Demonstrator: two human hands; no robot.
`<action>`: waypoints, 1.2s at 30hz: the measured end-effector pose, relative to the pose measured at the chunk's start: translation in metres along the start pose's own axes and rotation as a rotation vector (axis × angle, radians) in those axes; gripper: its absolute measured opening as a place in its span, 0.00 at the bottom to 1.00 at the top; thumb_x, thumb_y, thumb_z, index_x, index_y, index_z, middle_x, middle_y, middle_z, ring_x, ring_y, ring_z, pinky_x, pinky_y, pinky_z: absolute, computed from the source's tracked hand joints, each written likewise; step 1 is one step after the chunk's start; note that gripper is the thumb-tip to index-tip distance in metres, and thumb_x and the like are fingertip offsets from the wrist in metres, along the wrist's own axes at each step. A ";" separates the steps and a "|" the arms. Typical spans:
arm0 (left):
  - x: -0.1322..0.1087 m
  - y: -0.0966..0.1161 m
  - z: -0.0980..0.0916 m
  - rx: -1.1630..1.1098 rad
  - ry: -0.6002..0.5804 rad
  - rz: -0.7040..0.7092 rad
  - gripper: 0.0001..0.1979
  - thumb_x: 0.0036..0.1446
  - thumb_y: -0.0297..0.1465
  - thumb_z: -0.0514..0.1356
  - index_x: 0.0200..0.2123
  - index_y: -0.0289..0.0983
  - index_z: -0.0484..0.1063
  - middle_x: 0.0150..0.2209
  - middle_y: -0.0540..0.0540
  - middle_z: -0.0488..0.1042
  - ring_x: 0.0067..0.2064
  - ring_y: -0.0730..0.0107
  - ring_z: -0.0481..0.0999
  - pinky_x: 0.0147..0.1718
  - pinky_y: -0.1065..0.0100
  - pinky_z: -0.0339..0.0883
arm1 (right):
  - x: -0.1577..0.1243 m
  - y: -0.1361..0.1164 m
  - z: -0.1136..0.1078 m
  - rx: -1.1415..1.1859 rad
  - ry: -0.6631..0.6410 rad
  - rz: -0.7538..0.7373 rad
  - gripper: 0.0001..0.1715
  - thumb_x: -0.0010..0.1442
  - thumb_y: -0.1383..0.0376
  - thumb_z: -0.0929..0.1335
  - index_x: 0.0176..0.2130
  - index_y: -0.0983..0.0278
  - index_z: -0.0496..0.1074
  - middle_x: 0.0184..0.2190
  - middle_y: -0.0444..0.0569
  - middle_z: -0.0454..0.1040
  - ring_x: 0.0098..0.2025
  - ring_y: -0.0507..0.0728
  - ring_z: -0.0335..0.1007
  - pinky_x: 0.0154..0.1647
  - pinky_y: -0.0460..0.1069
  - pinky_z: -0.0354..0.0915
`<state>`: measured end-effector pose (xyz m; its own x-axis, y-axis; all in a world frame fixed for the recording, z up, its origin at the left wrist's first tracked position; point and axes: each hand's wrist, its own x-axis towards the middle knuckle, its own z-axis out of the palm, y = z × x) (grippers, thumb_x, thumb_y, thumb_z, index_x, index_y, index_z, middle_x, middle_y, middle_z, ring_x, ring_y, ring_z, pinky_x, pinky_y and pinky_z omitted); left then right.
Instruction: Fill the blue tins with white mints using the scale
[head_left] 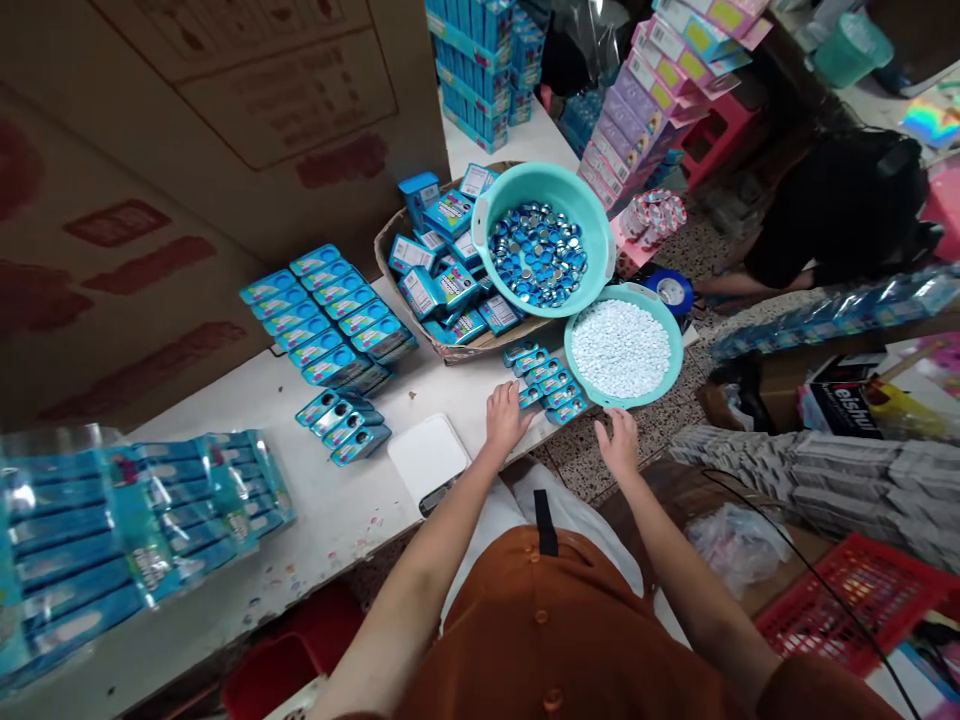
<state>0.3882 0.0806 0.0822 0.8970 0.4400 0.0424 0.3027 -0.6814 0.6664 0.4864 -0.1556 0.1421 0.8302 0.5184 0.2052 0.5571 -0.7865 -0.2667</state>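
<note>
My left hand [506,418] is at the near left edge of a block of small blue boxes [553,383] with round holes on top, its fingers stretched toward them. It seems to touch the nearest box. By the near rim of a turquoise basin [679,350], my right hand [619,443] hovers with its fingers apart and nothing visible in them. White pellets [621,345] fill this basin. Behind it, a larger turquoise basin [545,180] tilts over a cardboard tray [450,352] and holds many blue and silver round caps [536,255].
Left of my left hand lie a white scale [427,460], a short row of blue boxes [343,427] and a bigger block of them [326,315]. Wrapped blue packs [142,510] stand far left. A large carton [217,150] rises behind. A person [847,205] crouches at right.
</note>
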 end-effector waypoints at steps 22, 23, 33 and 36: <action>-0.170 -0.072 -0.078 0.157 0.254 -0.628 0.18 0.56 0.33 0.56 0.49 0.34 0.67 0.44 0.37 0.73 0.47 0.49 0.70 0.47 0.54 0.60 | 0.024 0.006 0.016 0.122 -0.164 -0.228 0.22 0.63 0.56 0.62 0.51 0.67 0.67 0.48 0.60 0.67 0.53 0.62 0.61 0.56 0.59 0.60; -0.168 -0.076 -0.078 0.149 0.247 -0.619 0.18 0.55 0.33 0.56 0.50 0.34 0.67 0.44 0.37 0.73 0.48 0.50 0.70 0.47 0.54 0.60 | 0.023 0.004 0.016 0.119 -0.159 -0.233 0.22 0.63 0.56 0.62 0.51 0.67 0.67 0.48 0.60 0.67 0.53 0.62 0.61 0.56 0.59 0.60; -0.174 -0.092 -0.077 0.108 0.275 -0.527 0.35 0.50 0.36 0.64 0.59 0.35 0.57 0.54 0.35 0.66 0.56 0.49 0.64 0.55 0.54 0.58 | -0.002 -0.015 0.006 0.109 -0.093 -0.208 0.22 0.63 0.56 0.62 0.51 0.66 0.68 0.48 0.59 0.67 0.53 0.62 0.62 0.57 0.60 0.59; -0.203 -0.091 -0.076 0.102 0.282 -0.580 0.40 0.48 0.39 0.66 0.61 0.34 0.55 0.55 0.34 0.65 0.56 0.47 0.62 0.55 0.53 0.58 | -0.013 -0.021 0.004 0.107 -0.081 -0.178 0.22 0.63 0.56 0.63 0.50 0.67 0.69 0.48 0.59 0.67 0.54 0.62 0.62 0.57 0.60 0.60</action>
<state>0.1536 0.0979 0.0697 0.4640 0.8802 -0.1000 0.7541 -0.3332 0.5660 0.4637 -0.1449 0.1410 0.7149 0.6749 0.1826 0.6909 -0.6419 -0.3326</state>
